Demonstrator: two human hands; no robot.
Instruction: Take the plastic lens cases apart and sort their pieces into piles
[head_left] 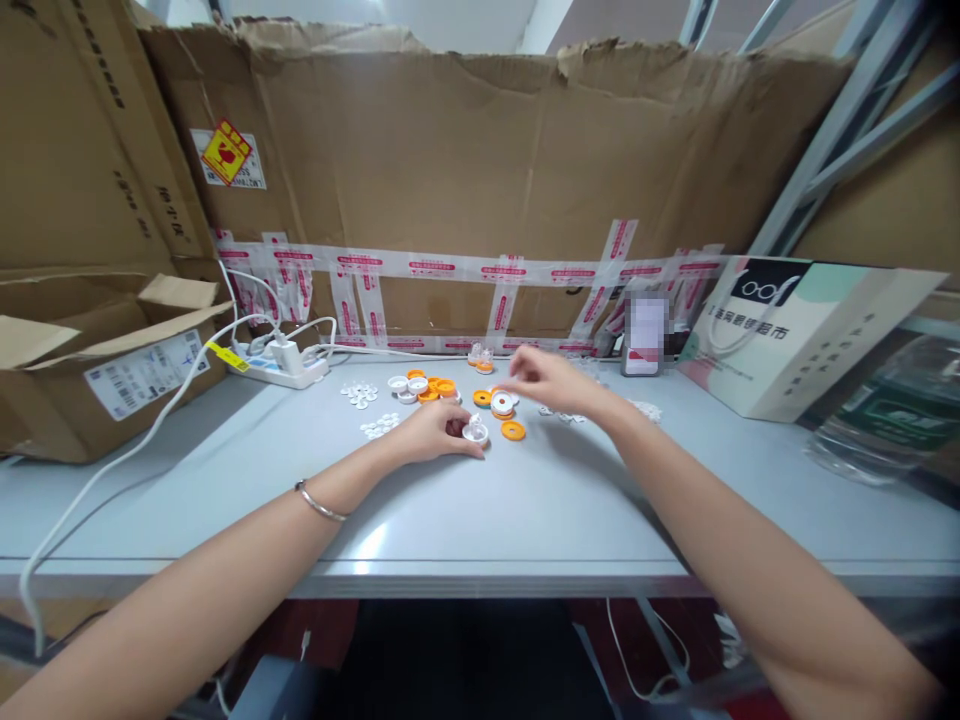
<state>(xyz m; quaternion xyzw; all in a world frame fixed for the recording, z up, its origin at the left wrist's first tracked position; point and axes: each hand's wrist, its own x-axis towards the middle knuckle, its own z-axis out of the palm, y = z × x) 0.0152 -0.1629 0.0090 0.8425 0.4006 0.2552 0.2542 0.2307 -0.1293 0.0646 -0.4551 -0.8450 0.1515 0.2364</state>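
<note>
My left hand (437,433) is closed round a small white round cup with a clear part in it (475,432), low over the table. Above a group of orange and white rings, my right hand (546,378) hangs with its fingers bent together, partly smeared by motion; whether anything is between them I cannot make out. Below it lie a white ring (502,403) and an orange ring (513,430). Left of these sits a cluster of orange and white round pieces (431,388). Two clear-topped orange pieces (481,360) stand farther back.
Small white parts (360,394) lie in piles on the grey table (480,510). A power strip (281,365) with white cables and an open cardboard box (112,370) are at left. A phone (645,335), a printed carton (787,340) and a water bottle (885,405) stand at right.
</note>
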